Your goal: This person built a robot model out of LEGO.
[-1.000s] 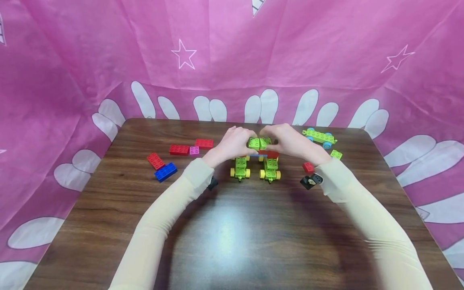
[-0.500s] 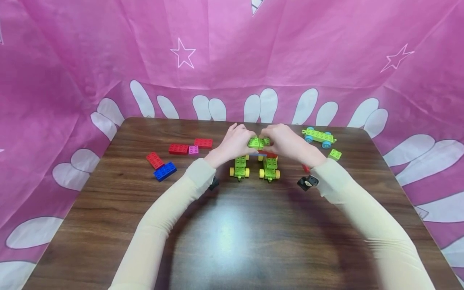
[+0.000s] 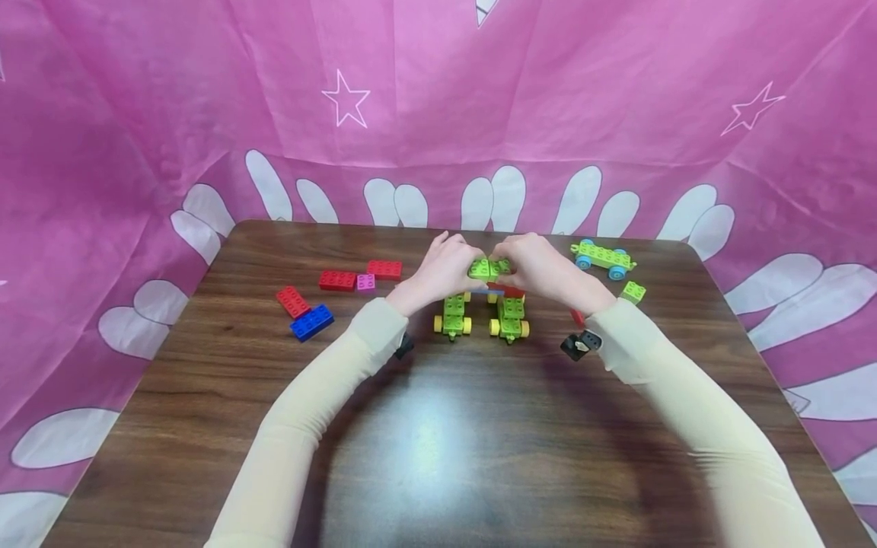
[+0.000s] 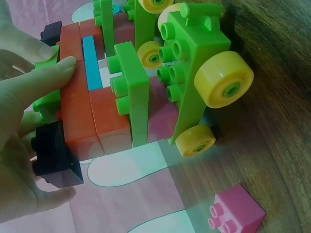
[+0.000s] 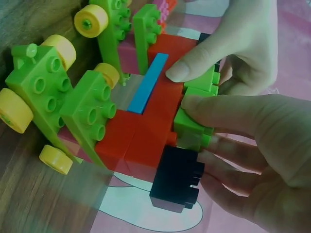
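A brick model [image 3: 489, 293] stands mid-table: two green chassis with yellow wheels [image 3: 453, 316], red bricks across them, a thin blue strip and green bricks [image 3: 489, 268] on top. My left hand [image 3: 457, 268] grips its left side and my right hand [image 3: 527, 266] its right side, fingertips almost meeting. In the left wrist view the left hand [image 4: 29, 111] has its thumb on the red bricks [image 4: 92, 107], above a black brick [image 4: 53, 158]. In the right wrist view the right hand [image 5: 228, 131] pinches a green brick [image 5: 194, 128] above a black brick [image 5: 177, 184].
Loose red bricks [image 3: 338, 281], a pink brick [image 3: 366, 282] and a blue brick [image 3: 311, 323] lie to the left. A green chassis with blue wheels [image 3: 603, 258] and a small green brick [image 3: 633, 291] sit at the back right. Pink cloth walls surround the table [image 3: 438, 457].
Both hands stay on the model. My right wrist has drifted slightly left and now covers most of a small red brick beside it.
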The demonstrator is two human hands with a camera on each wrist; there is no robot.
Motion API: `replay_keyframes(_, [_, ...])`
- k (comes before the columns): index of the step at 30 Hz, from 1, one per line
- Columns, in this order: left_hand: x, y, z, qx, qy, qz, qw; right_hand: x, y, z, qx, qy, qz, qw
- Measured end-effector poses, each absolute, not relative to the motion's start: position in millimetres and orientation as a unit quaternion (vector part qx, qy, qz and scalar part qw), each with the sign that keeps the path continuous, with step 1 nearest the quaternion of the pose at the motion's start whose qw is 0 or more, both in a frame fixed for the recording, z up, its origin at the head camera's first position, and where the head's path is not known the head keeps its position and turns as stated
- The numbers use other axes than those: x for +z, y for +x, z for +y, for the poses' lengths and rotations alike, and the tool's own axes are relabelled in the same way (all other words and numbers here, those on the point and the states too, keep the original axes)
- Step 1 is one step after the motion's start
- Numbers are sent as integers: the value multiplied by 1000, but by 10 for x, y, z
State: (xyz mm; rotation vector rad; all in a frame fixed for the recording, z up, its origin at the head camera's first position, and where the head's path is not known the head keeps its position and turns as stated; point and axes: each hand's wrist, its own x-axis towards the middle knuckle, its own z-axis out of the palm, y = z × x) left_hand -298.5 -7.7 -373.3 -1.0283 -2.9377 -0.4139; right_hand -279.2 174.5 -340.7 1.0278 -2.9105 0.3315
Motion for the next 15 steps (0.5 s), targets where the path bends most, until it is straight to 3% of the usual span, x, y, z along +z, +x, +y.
replay_keyframes(9, [-3750,-2986,-73,-128,-330,-935,-2,-3358,-2867,1837,121,342,-932,-4])
replay_keyframes(15, [-3732,-2990,-71,-128,-327,-936,0,-3313,-2876,1901,138,375,-917,13])
